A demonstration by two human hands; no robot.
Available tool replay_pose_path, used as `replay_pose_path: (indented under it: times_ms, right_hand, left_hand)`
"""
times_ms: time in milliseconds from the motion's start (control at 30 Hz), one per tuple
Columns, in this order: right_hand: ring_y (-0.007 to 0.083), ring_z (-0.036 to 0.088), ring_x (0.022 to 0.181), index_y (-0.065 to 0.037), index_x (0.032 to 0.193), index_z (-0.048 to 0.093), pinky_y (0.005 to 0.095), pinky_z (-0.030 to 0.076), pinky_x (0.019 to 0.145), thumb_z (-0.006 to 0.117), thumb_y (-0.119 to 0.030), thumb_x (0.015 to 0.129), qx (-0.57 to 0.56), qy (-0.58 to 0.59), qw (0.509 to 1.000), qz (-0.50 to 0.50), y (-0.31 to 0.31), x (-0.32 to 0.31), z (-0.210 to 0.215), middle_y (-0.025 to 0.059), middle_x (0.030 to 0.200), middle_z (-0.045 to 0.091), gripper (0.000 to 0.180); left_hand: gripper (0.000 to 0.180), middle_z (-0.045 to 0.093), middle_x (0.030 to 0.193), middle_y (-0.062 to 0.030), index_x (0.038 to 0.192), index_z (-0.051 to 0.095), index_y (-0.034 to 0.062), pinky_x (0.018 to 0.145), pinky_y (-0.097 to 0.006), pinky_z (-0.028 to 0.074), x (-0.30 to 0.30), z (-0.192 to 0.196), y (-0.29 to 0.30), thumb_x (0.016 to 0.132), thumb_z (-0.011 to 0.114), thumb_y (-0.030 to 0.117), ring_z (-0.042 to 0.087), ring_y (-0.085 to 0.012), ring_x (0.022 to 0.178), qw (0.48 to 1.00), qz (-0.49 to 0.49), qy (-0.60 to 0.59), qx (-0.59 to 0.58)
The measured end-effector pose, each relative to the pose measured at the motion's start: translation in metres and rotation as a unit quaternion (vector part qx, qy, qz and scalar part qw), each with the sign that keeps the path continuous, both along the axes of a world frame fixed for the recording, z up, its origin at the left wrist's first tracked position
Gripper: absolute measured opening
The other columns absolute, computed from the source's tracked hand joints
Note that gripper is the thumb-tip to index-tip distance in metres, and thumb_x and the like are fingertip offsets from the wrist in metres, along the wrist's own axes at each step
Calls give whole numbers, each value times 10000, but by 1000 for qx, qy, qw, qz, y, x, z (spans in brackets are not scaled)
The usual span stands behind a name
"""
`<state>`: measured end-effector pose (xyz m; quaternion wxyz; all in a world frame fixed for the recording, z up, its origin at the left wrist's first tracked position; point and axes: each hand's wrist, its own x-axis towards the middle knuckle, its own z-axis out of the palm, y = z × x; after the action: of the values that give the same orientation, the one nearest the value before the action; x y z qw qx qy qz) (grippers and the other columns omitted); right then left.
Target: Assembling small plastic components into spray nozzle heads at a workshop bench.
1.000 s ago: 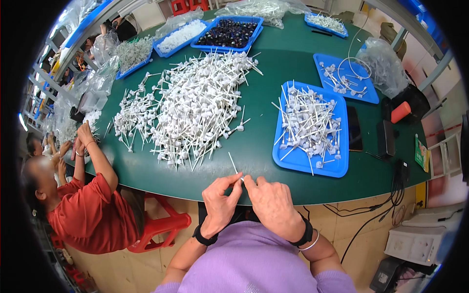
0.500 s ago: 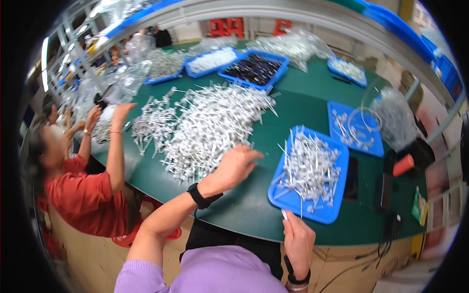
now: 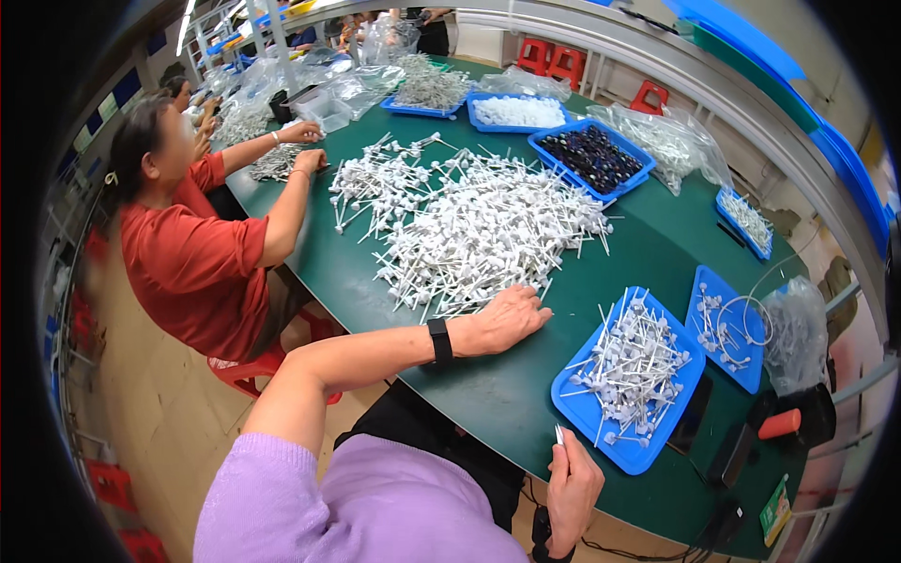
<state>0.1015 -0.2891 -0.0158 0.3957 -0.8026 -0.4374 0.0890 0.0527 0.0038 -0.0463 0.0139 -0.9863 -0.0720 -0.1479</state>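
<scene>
My left hand (image 3: 507, 321), with a black band at its wrist, rests palm down on the green table, at the near edge of a big pile of white sticks (image 3: 488, 230) with blocky pale heads. Its fingers are slightly apart and bent toward the tabletop; nothing shows in them. In front of me at the right, my right hand (image 3: 574, 483) is closed on a thin pale pointed piece (image 3: 559, 434), whose tip sticks up past the thumb. Just beyond that hand lies a blue tray (image 3: 636, 458) heaped with similar white sticks (image 3: 633, 366).
More blue trays stand behind, holding dark pieces (image 3: 601, 158), white pieces (image 3: 518, 112) and sticks. A smaller blue tray (image 3: 748, 373) with a clear tube loop sits at the right, beside a plastic bag (image 3: 796, 333). A co-worker in red (image 3: 192, 281) works at the left.
The view has shifted, moving the table contents rightward in the picture. My left hand has settled onto the table by the pile; my right hand still holds the pale piece.
</scene>
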Motion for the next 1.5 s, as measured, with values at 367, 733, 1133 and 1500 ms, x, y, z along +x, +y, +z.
replay_pose_path:
  times_ms: [367, 733, 1133, 1500]
  right_hand:
    - [104, 508, 559, 51, 1089, 648, 260, 398, 522, 536, -47, 970, 39, 118, 992, 1, 25, -35, -13, 63, 687, 566, 190]
    - [28, 354, 492, -27, 971, 537, 196, 238, 427, 422, -200, 1069, 226, 180, 955, -60, 88, -46, -33, -19, 595, 416, 230]
    - [45, 383, 524, -5, 1052, 546, 202, 287, 435, 441, -192, 1057, 221, 121, 963, -95, 110, -57, -61, -5, 653, 447, 215]
    - [32, 349, 554, -5, 1154, 548, 203, 234, 478, 450, -188, 1052, 211, 203, 952, -90, 103, -60, -71, -40, 670, 397, 231]
  left_hand:
    - [240, 732, 852, -97, 1117, 713, 65, 715, -307, 529, -89, 42, -53, 903, 632, 140, 688, -161, 767, 818, 25, -193, -541]
    - [218, 724, 897, -46, 1124, 611, 47, 621, -232, 481, -154, 8, -61, 982, 613, 214, 629, -68, 733, 586, 56, -171, -790]
    - [326, 725, 1011, -51, 1273, 626, 32, 743, -210, 505, -148, 2, -62, 1011, 591, 222, 662, -80, 903, 511, 5, -144, -847]
    - [298, 725, 965, -53, 1267, 626, 22, 743, -214, 511, -157, 0, -60, 991, 601, 130, 663, -80, 878, 517, 26, -154, -841]
